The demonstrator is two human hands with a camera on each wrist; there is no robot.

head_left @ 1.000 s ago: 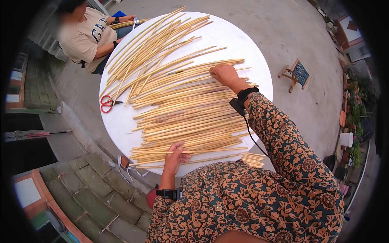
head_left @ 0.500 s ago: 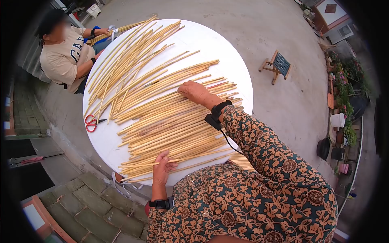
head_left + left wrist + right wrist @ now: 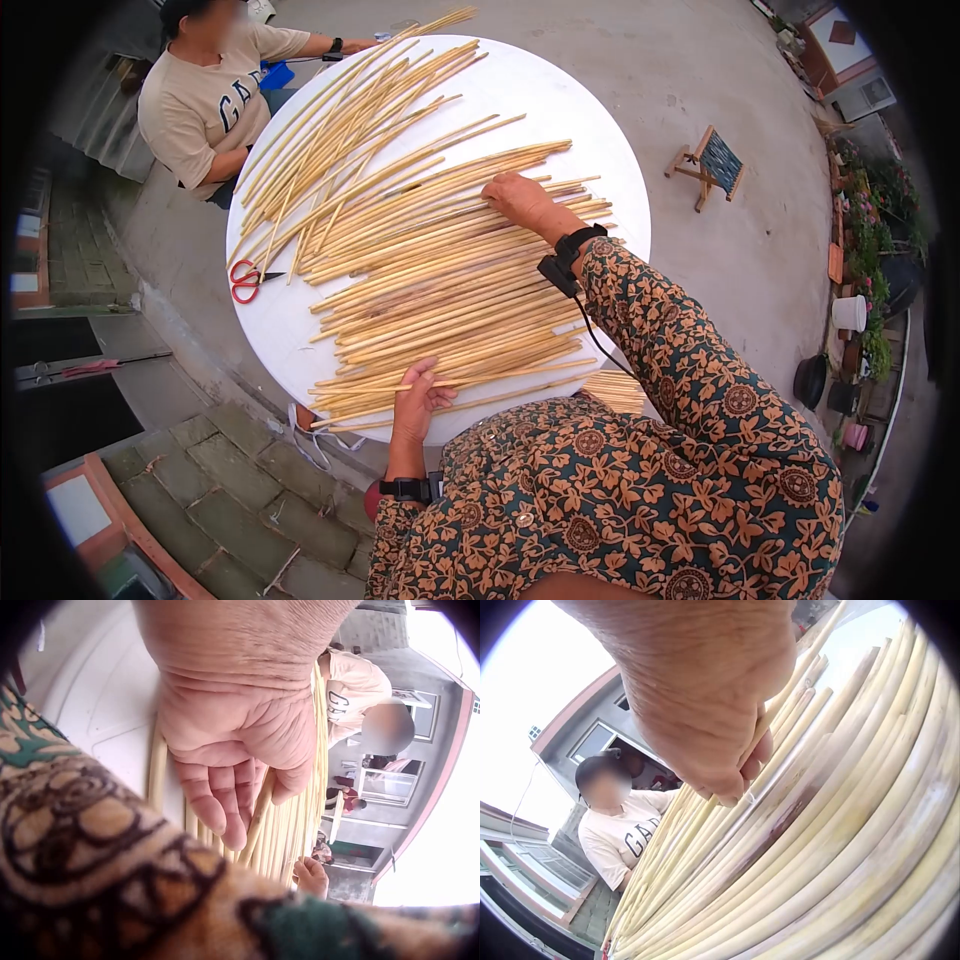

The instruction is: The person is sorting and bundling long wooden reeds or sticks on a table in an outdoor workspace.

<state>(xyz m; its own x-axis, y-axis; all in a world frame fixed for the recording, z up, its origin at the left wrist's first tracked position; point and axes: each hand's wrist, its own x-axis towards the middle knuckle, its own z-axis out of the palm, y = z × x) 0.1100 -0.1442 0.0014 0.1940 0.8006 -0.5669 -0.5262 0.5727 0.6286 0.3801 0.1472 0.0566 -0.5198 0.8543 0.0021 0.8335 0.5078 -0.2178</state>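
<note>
Pale yellow stalks [image 3: 450, 270] lie in long, roughly parallel rows across a round white table [image 3: 610, 150]. Near the table's front edge, my left hand [image 3: 415, 400] pinches one stalk [image 3: 259, 817] between thumb and fingers, palm turned up. Over the far part of the rows, my right hand [image 3: 520, 203] grips a stalk [image 3: 808, 669] that runs through its bent fingers. Other stalks, one with a dark purple patch [image 3: 780, 821], lie just under this hand. Its fingertips are partly hidden in the head view.
Red-handled scissors [image 3: 247, 281] lie at the left table edge, by a crossed heap of stalks [image 3: 350, 130]. Another person [image 3: 205, 105] sits at the far left. A folding stool [image 3: 708, 165] stands to the right. More stalks [image 3: 612, 390] stick out beside my front.
My right hand has come slightly nearer to me over the rows. My left hand keeps its hold. The other person's arm has stretched out past the far table edge. The head view has shifted.
</note>
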